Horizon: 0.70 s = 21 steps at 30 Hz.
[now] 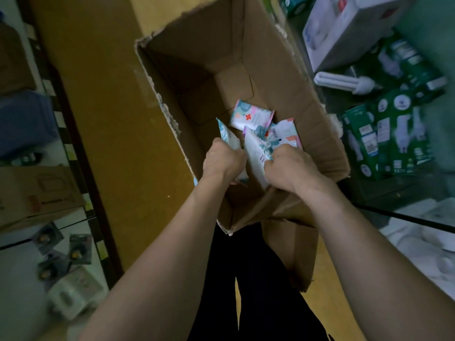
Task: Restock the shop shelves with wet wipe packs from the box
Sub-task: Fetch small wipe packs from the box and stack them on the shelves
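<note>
A large open cardboard box (290, 77) stands on the floor below me. Both my hands reach down into it. My left hand (222, 161) grips a white and teal wet wipe pack (227, 136) held on edge. My right hand (290, 167) grips another pack (257, 150) of the same kind, just to the right of the first. Two more packs lie on the box bottom beyond my hands: one pink and white pack (251, 115) and one pack (285, 135) partly under my right-hand pack.
Green boxed light bulbs (389, 134) and a loose white bulb (344, 82) fill the shelf at right, with white boxes (344, 28) above. At left a low shelf holds a brown carton (37, 193) and small blister packs (61, 249). My dark trousers (258, 279) are below the box.
</note>
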Available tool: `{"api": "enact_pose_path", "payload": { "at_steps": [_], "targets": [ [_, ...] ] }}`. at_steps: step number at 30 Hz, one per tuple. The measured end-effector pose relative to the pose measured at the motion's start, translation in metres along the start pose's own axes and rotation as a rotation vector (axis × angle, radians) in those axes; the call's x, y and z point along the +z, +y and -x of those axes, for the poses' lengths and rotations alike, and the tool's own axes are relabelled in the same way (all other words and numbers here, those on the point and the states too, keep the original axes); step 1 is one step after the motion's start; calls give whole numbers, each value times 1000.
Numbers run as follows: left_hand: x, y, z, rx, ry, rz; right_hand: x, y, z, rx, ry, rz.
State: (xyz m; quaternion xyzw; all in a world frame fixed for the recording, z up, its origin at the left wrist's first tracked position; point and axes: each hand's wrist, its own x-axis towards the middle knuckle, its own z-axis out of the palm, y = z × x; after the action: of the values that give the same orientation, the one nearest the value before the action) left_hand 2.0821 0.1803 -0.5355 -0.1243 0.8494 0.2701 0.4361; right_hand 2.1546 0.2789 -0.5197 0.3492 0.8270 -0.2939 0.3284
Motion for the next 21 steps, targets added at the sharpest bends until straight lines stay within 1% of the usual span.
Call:
{"api": "enact_pose_path", "payload": {
  "at_steps": [2,7,12,17,21],
  "targets": [
    [-14,-2,13,30,33,4,-8,-8,16,-19,13,-5],
    [-54,-13,44,66,77,98,-20,-39,52,-118,53,15],
    [-100,-35,67,87,200,169,-19,-87,80,-247,119,84],
    [-146,-77,84,47,306,267,1,-134,106,-357,148,181],
    [-182,-125,99,11,360,359,24,-174,136,-448,149,252]
  ]
}}
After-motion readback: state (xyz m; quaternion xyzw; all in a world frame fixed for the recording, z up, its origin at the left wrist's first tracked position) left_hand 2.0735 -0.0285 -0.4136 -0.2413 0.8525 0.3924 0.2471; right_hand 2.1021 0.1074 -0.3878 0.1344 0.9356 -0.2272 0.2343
